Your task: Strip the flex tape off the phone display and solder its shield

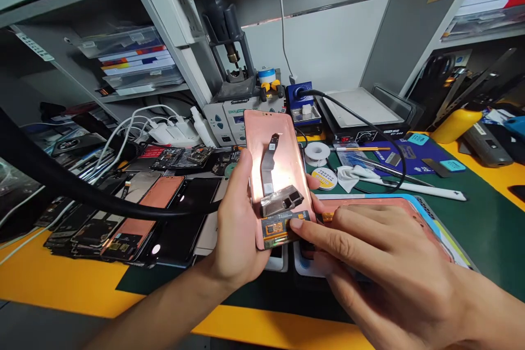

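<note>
My left hand is closed around a phone screen panel, tilted with its copper-coloured back towards me. Its thumb lies along the left edge, and fingertips show at the right edge. A dark flex cable runs down the panel's back to a silvery folded piece. Below that, a small dark circuit strip with orange patches crosses the bottom end. My right hand presses its outstretched index fingertip onto this strip. Its thumb sits lower, apart from the index finger, and its other fingers are bent.
A thick black cable crosses the left foreground. Several phone panels lie at left. Another copper-backed panel rests beneath my right hand. Behind are a solder spool, tweezers, a hot plate and a grey station.
</note>
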{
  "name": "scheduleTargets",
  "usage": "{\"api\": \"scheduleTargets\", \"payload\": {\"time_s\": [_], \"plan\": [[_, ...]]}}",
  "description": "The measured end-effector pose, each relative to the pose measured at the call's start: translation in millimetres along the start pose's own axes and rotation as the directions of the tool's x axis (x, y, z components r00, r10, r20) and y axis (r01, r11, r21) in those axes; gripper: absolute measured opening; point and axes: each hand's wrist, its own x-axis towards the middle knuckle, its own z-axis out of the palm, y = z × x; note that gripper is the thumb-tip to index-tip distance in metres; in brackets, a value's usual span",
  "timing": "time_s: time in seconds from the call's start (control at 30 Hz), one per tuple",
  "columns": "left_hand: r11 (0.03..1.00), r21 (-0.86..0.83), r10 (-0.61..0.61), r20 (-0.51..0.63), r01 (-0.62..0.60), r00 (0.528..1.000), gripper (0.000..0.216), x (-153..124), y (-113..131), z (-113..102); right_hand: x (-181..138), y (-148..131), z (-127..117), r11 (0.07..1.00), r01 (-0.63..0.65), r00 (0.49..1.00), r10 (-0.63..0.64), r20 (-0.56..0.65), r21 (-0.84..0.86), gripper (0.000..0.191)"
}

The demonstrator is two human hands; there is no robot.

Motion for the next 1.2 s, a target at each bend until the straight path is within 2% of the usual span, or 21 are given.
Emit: {"api": "scheduleTargets", "payload": {"time_s": [0.27,0.63,0.83,0.93,1.0,1.07,1.13,1.2], "plan": [[0.999,0.018,0.047,-0.046,-0.046,0.998,0.070,-0.8,-2.5,0.2,-4.7,-1.7,4.4,1.000,-0.019,0.998,0.019,0.057,0.003,0.039],[0.999,0.004,0.052,0.005,-0.052,0.999,0.072,-0.5,-2.4,0.8,-4.3,-4.1,2.8,0.999,-0.007,0.999,0.006,0.052,0.033,0.033],[0.998,0.013,0.066,0.015,-0.066,0.998,0.069,-1.0,-2.9,-3.3,-2.4,-10.3,-1.1,0.995,-0.093,0.996,0.093,-0.019,-0.029,0.020],[0.997,0.015,0.076,0.016,-0.076,0.997,0.067,-1.4,-1.9,-2.0,-0.9,-8.3,-4.2,0.982,-0.186,0.982,0.186,-0.037,-0.009,0.015],[0.997,0.007,0.078,0.013,-0.078,0.997,0.064,-1.0,-1.4,-1.3,-0.2,-4.6,-6.7,0.962,-0.263,0.957,0.270,-0.110,0.072,0.014],[0.996,-0.011,0.084,0.003,-0.084,0.996,0.060,-0.2,-1.2,-1.3,1.6,0.7,-10.8,0.936,-0.326,0.895,0.350,-0.277,0.130,0.009],[0.996,-0.021,0.090,0.001,-0.090,0.996,0.056,0.2,-1.2,-1.9,5.7,7.9,-17.2,0.903,-0.418,0.774,0.413,-0.480,0.102,0.011],[0.998,0.001,0.064,0.022,-0.064,0.998,0.055,-0.1,-0.8,-3.0,11.4,17.5,-26.0,0.862,-0.479,0.652,0.478,-0.588,0.169,0.013]]}}
